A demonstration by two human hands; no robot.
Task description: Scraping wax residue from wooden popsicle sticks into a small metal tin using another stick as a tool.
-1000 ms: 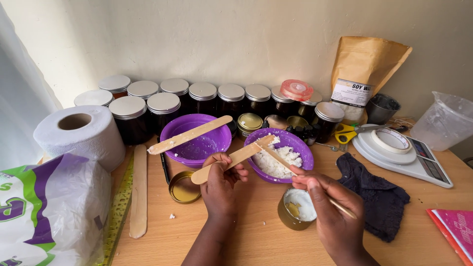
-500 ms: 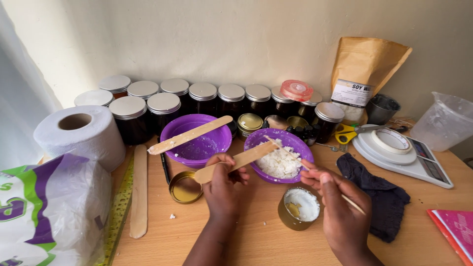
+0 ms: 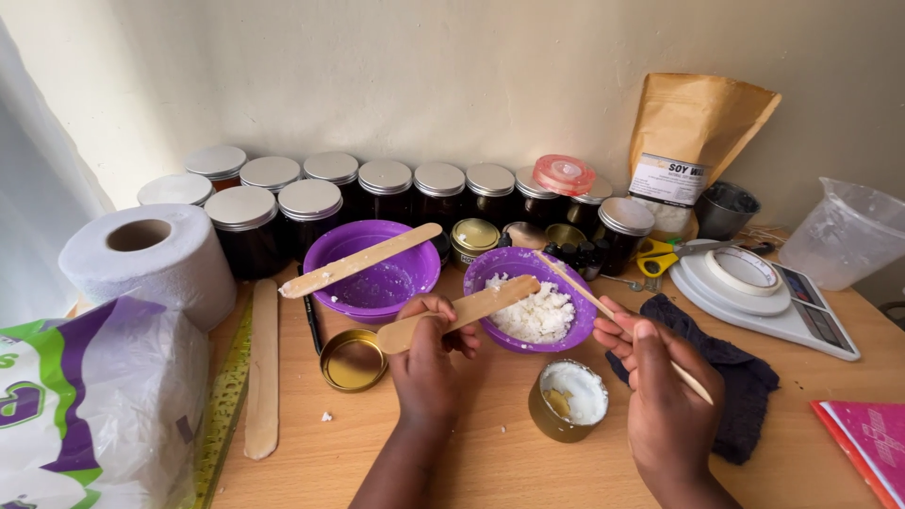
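Observation:
My left hand [image 3: 426, 363] grips a flat wooden stick [image 3: 471, 307] whose far end rests over a purple bowl [image 3: 575, 333] of white crumbly wax flakes [image 3: 537, 313]. My right hand [image 3: 666, 396] holds a thin wooden stick [image 3: 577, 282] that slants up over the same bowl's right rim. Between my hands on the table sits a small gold tin [image 3: 567, 402] with white flakes inside. Left of my left hand lies a gold tin lid [image 3: 353, 361].
A second purple bowl [image 3: 377, 276] carries another flat stick [image 3: 358, 259]. Dark lidded jars [image 3: 386, 188] line the wall. A toilet roll [image 3: 151, 259], plastic bag [image 3: 94, 405], loose stick [image 3: 263, 368], dark cloth [image 3: 731, 377], white scale [image 3: 768, 292], brown bag [image 3: 693, 146] and clear jug [image 3: 844, 231] surround them.
My right hand has lifted the thin stick from the gold tin and swung its tip up over the flake bowl. My left hand stays about where it was.

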